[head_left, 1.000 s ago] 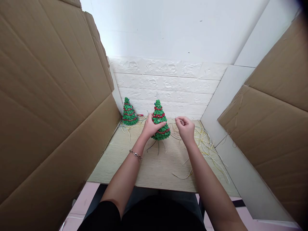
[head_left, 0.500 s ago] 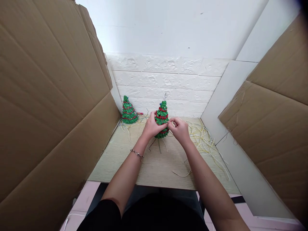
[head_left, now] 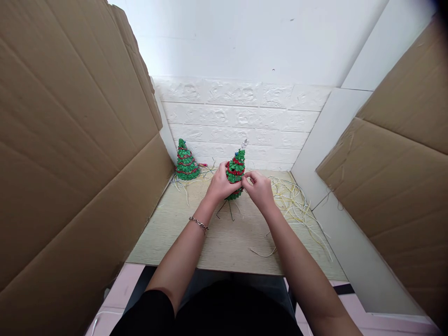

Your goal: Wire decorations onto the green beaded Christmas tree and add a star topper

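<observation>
My left hand [head_left: 220,185] is wrapped round the left side of a small beaded Christmas tree [head_left: 235,168], green with red garland bands and a clear ornament [head_left: 245,143] at its tip. The tree leans slightly to the right. Thin dark and pale wires [head_left: 230,212] stick out below its base. At the tree's right side, my right hand [head_left: 258,188] is closed in a pinch; whatever lies between its fingertips is too small to make out. A second beaded Christmas tree [head_left: 187,163] stands upright at the back left of the table.
Tangled white and yellow wires [head_left: 292,200] lie along the right of the wooden table [head_left: 171,233], with loose strands near its front. A red-handled tool [head_left: 203,164] rests beside the second tree. Cardboard panels [head_left: 80,140] flank both sides; a white brick-patterned wall [head_left: 241,112] rises behind.
The held tree's top has tipped to the right. My right hand has moved slightly left against the tree, while my left hand keeps its grip.
</observation>
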Available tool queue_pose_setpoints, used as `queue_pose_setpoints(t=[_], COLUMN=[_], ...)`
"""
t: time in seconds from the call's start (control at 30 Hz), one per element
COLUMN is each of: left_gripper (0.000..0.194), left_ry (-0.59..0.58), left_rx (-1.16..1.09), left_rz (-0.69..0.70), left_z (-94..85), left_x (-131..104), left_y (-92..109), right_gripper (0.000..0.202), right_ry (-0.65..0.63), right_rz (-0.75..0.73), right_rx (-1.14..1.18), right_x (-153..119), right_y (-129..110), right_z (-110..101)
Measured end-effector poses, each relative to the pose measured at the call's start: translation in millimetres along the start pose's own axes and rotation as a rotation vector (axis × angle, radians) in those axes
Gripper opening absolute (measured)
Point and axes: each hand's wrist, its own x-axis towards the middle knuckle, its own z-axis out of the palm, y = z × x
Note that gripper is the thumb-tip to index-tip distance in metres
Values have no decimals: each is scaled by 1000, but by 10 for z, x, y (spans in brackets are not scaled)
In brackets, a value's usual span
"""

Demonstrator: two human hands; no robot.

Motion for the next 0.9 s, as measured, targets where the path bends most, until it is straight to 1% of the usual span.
queue_pose_setpoints(t=[0.17, 0.23, 0.33, 0.4, 0.5, 0.57, 0.63, 0.8, 0.9], left_gripper=[60, 60, 60, 60, 59, 59, 61, 62, 64], left_ry=[12, 9, -1, -19, -34, -24, 2, 124, 212], left_rx=[-23, -33, -16, -12, 1, 25, 18, -93, -88], left_rz=[15, 8, 15, 29, 49, 53, 32, -80, -174], left_z=[0, 0, 8, 17, 32, 37, 37, 15, -8], left_x=[-6, -12, -26, -35, -39, -34, -22, 22, 53], left_y=[11, 36, 80, 100, 99, 79, 56, 39, 42], right_gripper=[11, 9, 14, 16, 15, 16, 17, 19, 14], right_ry=[-21, -14, 16, 22, -14, -42, -44, -20, -21], right_rz=[-36, -1, 63, 70, 53, 25, 8, 37, -30], right_rx=[-34, 23, 158, 198, 182, 179, 174, 115, 85], right_x=[-24, -35, -53, -63, -71, -70, -65, -39, -19], right_y=[-43, -57, -68, -73, -80, -80, -73, -31, -23], right_z=[-3, -8, -13, -11, -1, 7, 15, 28, 34])
